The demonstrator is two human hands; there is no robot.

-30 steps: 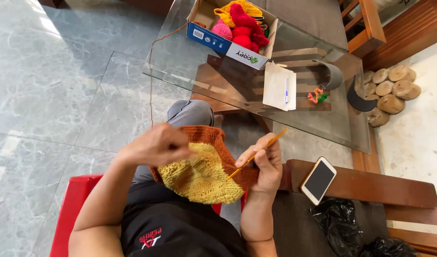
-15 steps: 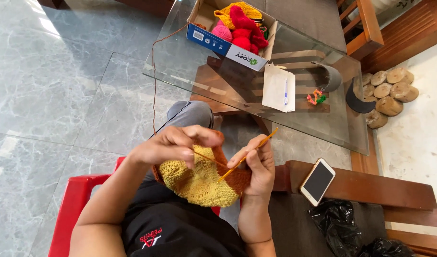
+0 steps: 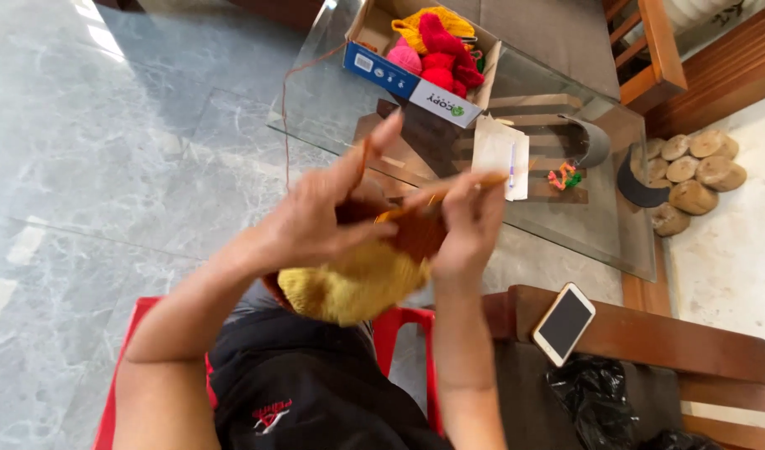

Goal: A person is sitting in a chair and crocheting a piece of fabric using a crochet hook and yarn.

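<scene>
Beyond the fingers stands a glass table (image 3: 332, 108) bearing a cardboard box (image 3: 399, 71) of yarn balls, from which an orange strand (image 3: 286, 125) trails back to the hands. Just below the fingers hangs the yellow-and-orange crocheted piece (image 3: 357, 279), already a broad patch, though its top edge looks open to more rows. Left hand (image 3: 316, 221) pinches the fabric, forefinger raised with the strand. Right hand (image 3: 470, 221) is clamped on a crochet hook (image 3: 449, 187).

Grey marble floor (image 3: 107, 150), glass table (image 3: 332, 108), wooden bench (image 3: 649, 333), bright daylight
</scene>
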